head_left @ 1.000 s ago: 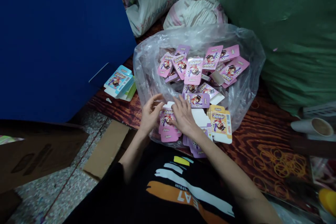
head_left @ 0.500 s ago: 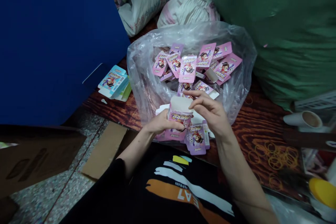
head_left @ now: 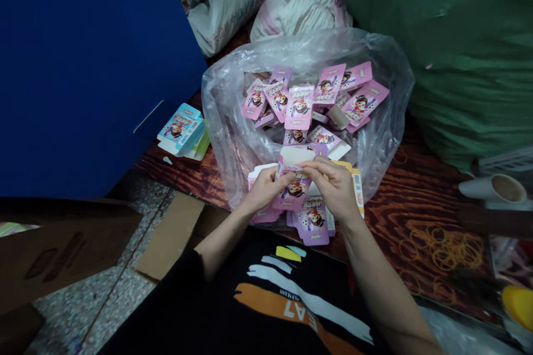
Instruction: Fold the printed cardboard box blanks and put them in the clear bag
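Observation:
Both my hands hold a pink printed cardboard box [head_left: 295,188] in front of my chest. It stands open, with a white inner flap showing at its top. My left hand [head_left: 264,189] grips its left side, and the fingers of my right hand [head_left: 328,188] pinch its upper edge. Below them lie several flat pink box blanks [head_left: 311,221]. A heap of pink box blanks [head_left: 300,106] fills a transparent plastic bag [head_left: 227,122]. A yellow box [head_left: 358,191] is mostly hidden behind my right hand.
A stack of blue-printed boxes [head_left: 180,130] lies on the reddish wooden table [head_left: 410,216], with loose rubber bands [head_left: 441,252] at the right. A blue board [head_left: 83,66], green sack [head_left: 458,55], white sacks [head_left: 300,11] and cardboard [head_left: 169,236] surround the table.
The pink box has tilted from upright to leaning, and my right hand has moved down onto its upper edge. The view has shifted slightly.

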A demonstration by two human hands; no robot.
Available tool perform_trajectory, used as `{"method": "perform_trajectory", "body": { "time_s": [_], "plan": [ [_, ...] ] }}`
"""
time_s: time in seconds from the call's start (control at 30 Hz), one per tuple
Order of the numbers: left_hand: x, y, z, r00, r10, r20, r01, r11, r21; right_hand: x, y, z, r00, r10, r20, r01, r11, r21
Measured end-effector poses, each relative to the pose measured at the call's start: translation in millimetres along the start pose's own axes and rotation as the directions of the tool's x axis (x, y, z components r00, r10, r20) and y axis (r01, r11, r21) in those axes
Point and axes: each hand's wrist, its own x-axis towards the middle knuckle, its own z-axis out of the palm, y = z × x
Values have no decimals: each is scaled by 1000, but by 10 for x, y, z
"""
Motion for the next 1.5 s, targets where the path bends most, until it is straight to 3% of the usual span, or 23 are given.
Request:
{"method": "perform_trajectory", "body": {
  "time_s": [0.1,0.23,0.3,0.4,0.53,0.63,0.83,1.0,1.1,1.3,1.5],
  "plan": [
    [-40,70,-9,994,73,-81,-76,996,-37,89,-21,-39,989,-31,-144,30,1000,-11],
    [-101,302,-80,983,183,30,-185,978,93,203,-75,-51,977,-38,-212,59,994,97],
    [-108,408,-136,974,205,97,-219,962,162,239,-91,-56,977,-32,-210,58,991,121],
    [-95,484,-227,969,191,156,-220,956,196,258,-71,-70,995,-12,-99,19,997,72],
    [-73,462,-287,964,133,232,-175,969,174,245,-16,-64,999,14,-31,-12,996,84],
    [-67,436,-265,973,106,205,-140,977,159,243,-34,-62,999,36,-17,-33,989,144],
    [-121,386,-202,985,45,165,-69,987,143,176,-79,-115,994,-42,102,37,998,47],
    [-178,291,-206,965,43,259,-135,927,350,51,37,-93,984,166,58,-171,979,113],
    [-191,271,-211,956,47,291,-171,893,417,19,59,-117,971,228,76,-237,962,138],
    [-185,273,-231,930,73,360,-223,891,396,10,27,-173,962,263,72,-271,953,136],
    [-193,250,-221,941,9,338,-108,955,276,-36,28,-164,980,186,75,-191,980,61]
  ]
}}
